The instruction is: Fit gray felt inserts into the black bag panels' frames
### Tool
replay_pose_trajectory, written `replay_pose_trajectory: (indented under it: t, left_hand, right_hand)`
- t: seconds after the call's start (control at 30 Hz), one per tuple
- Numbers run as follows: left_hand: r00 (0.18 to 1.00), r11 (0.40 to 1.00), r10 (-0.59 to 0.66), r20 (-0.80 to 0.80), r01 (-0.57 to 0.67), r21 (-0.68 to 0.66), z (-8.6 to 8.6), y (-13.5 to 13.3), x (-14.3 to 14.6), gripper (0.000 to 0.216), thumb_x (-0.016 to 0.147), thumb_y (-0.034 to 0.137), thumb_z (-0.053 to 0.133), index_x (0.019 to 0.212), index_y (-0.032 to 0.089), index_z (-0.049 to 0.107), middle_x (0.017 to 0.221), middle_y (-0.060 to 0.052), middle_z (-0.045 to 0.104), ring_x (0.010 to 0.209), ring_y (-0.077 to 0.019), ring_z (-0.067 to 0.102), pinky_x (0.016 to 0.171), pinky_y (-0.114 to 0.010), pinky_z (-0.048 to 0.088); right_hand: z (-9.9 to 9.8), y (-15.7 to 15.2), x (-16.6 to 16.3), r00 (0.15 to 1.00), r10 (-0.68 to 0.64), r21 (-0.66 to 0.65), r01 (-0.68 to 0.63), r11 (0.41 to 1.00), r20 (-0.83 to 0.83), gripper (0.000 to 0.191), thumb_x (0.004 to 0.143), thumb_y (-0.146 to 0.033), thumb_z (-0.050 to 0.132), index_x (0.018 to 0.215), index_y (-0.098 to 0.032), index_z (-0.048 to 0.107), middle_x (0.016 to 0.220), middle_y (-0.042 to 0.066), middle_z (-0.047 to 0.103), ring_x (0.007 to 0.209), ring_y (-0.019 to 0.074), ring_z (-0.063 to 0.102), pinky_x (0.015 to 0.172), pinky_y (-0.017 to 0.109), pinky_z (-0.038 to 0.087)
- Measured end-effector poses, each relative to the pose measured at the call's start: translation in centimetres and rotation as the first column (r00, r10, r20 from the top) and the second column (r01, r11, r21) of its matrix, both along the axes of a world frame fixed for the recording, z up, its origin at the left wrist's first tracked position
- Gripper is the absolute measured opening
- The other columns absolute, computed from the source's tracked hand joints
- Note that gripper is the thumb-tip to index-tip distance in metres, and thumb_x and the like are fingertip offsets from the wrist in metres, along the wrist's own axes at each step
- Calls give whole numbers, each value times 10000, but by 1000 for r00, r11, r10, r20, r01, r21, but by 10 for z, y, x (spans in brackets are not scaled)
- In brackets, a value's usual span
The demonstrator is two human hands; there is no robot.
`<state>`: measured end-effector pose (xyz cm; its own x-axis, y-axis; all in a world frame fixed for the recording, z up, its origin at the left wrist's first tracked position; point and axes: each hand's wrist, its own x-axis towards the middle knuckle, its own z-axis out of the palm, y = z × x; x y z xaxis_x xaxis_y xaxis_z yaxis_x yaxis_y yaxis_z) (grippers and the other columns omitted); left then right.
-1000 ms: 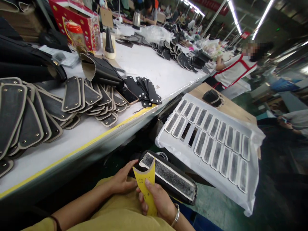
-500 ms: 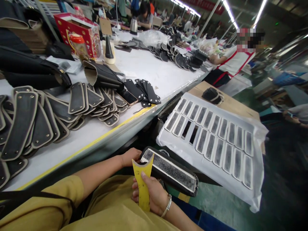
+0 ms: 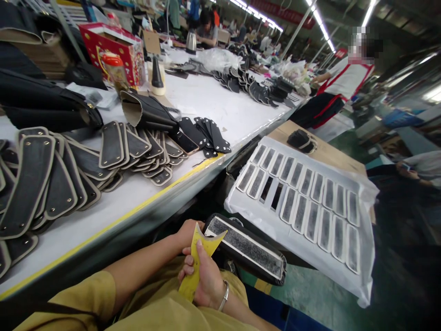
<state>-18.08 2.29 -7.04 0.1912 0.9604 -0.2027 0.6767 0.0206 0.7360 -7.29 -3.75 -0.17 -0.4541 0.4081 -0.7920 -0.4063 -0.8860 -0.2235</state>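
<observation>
My right hand (image 3: 208,280) is closed around a yellow flat tool (image 3: 195,271) with a curved, notched top edge and two points, the thumb along its face. Just behind it, my left hand (image 3: 189,232) is at the near end of a long black bag-like piece (image 3: 283,275), apparently gripping it; its fingertips are hidden. A grey, speckled panel with a whitish border (image 3: 246,243) covers the upturned face of that piece. One point of the yellow tool overlaps the panel's near end in the view; I cannot tell whether they touch.
A white-covered board (image 3: 237,204) to the right carries rows of grey, white-edged panels. Dark, pale-edged straps (image 3: 58,184) pile up on the white table (image 3: 193,96) at left, whose yellow-taped edge runs diagonally. A person (image 3: 339,92) stands beyond the board.
My right hand and the yellow tool have shifted left, the tool tilting to the right at its top. The black piece has moved slightly. The person beyond the board stands more upright.
</observation>
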Motion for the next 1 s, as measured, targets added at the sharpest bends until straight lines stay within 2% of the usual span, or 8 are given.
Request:
replay_pose_trajectory:
  t: [0.27,0.4,0.5,0.57,0.63,0.77,0.83,1.0]
  left_hand:
    - [976,973,208,60,-201,-110,9,-4,9,159,676,251,587,548,166,550,511,-4,528,585,-175,531,561,-264,375]
    - [942,952,300,150,-287,-105,9,-7,18,142,755,278,508,754,161,589,668,-3,553,642,-156,513,573,-251,392]
    - [875,934,356,329,-339,-109,3,-8,20,308,768,280,495,1045,159,552,715,18,522,663,-138,496,604,-242,410]
    - [740,926,370,562,-343,-157,-2,-11,17,489,735,278,560,1206,172,481,723,30,501,666,-128,488,627,-237,416]
    - [506,909,406,761,-313,-277,-3,-17,13,550,722,286,607,1248,195,478,736,29,499,666,-118,492,643,-230,419]
    - [105,824,562,820,-159,-544,9,-27,9,500,848,491,454,1282,245,494,801,-4,565,662,-120,546,665,-246,461]
    - [87,830,557,826,-104,-548,18,-26,11,597,864,608,344,1325,246,461,850,-36,617,722,-157,591,709,-281,485]
    - [260,910,399,880,10,-415,31,-8,11,633,851,648,358,1353,268,427,1061,-63,659,1000,-219,592,924,-351,434]
  right_hand:
    - [-2,0,-3,999,-41,-2,41,999,-2,385,778,-540,600,697,-164,625,539,-50,382,423,53,275,455,250,368]
    - [-1,1,-4,997,-79,-15,79,997,-23,363,714,-537,666,682,-179,617,546,-54,383,429,61,283,430,246,348]
    - [-2,1,-4,996,-88,-21,87,996,-29,415,653,-569,701,702,-166,616,536,-65,381,425,55,287,429,234,340]
    - [-5,1,-4,996,-82,-8,82,997,-30,458,618,-593,711,711,-155,617,524,-73,384,419,46,286,443,227,347]
    - [-8,0,-4,996,-85,3,85,996,-39,486,590,-603,722,712,-144,615,508,-80,390,414,36,284,465,222,361]
    - [-9,0,-6,990,-122,0,122,992,-77,485,570,-592,738,705,-144,606,488,-86,396,407,31,283,486,217,370]
    - [-9,1,-8,987,-131,-7,131,991,-92,478,558,-584,747,690,-150,598,482,-89,390,406,32,280,489,215,372]
    - [-11,3,-10,984,-147,-19,146,989,-95,475,564,-591,742,682,-157,590,485,-86,390,414,33,286,523,219,389]
